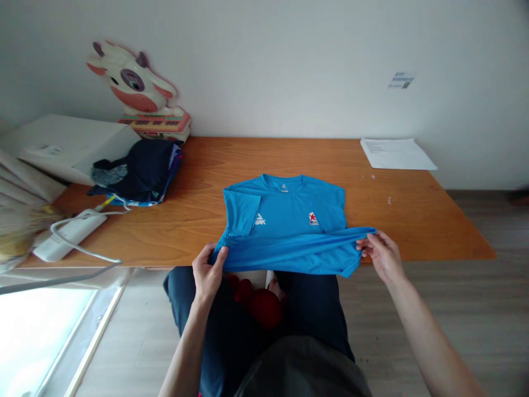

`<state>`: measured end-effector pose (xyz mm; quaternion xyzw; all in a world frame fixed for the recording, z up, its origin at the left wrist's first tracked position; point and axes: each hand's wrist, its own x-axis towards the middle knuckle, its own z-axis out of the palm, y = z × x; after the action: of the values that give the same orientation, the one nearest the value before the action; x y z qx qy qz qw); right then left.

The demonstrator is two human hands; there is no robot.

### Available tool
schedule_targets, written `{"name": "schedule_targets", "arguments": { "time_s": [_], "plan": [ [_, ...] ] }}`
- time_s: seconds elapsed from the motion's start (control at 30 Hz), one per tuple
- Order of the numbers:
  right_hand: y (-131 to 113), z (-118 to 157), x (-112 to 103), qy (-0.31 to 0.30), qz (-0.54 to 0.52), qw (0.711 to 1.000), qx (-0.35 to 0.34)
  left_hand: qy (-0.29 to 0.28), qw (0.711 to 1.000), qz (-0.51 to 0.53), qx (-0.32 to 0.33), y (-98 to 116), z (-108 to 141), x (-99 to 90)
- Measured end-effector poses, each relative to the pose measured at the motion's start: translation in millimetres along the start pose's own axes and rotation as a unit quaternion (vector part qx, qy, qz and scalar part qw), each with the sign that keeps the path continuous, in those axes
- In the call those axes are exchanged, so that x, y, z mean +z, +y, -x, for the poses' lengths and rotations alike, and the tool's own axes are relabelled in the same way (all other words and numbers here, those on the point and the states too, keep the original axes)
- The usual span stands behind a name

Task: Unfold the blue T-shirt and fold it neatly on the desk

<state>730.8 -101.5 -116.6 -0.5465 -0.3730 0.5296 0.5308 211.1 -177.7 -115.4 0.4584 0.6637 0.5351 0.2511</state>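
Note:
A bright blue T-shirt point(289, 218) lies front side up on the wooden table point(413, 215), its sleeves folded in and its lower part hanging over the near edge. My left hand point(209, 273) pinches the shirt's lower left corner. My right hand point(382, 253) grips the lower right corner, and the hem is stretched taut between both hands, lifted slightly above the table edge.
A pile of dark folded clothes point(140, 171) sits at the back left beside a white box point(70, 146) and a cow-shaped toy point(140, 91). A white device with a cable point(70, 234) lies at the left edge. Paper sheets point(394, 153) rest at the back right.

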Motion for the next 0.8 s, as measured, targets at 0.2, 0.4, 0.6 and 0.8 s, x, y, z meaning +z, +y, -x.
{"name": "schedule_targets", "arguments": {
  "time_s": [0.2,0.4,0.6,0.8],
  "plan": [
    [2.5,-0.4,-1.7,0.011,0.002,1.000,-0.003,0.059,0.990,0.105,-0.071,-12.3,-1.3,-2.9],
    [4.6,3.7,0.6,0.032,0.022,0.997,-0.061,0.104,0.985,0.122,-0.059,-4.9,2.4,-8.3],
    [-17.4,43.8,-16.7,0.001,0.017,0.994,-0.111,0.088,0.978,0.182,-0.040,27.7,24.8,-40.8],
    [-26.2,109.9,-73.5,0.008,0.074,0.997,0.006,0.040,0.974,0.200,-0.098,53.3,76.7,-87.5]
  ]
}}
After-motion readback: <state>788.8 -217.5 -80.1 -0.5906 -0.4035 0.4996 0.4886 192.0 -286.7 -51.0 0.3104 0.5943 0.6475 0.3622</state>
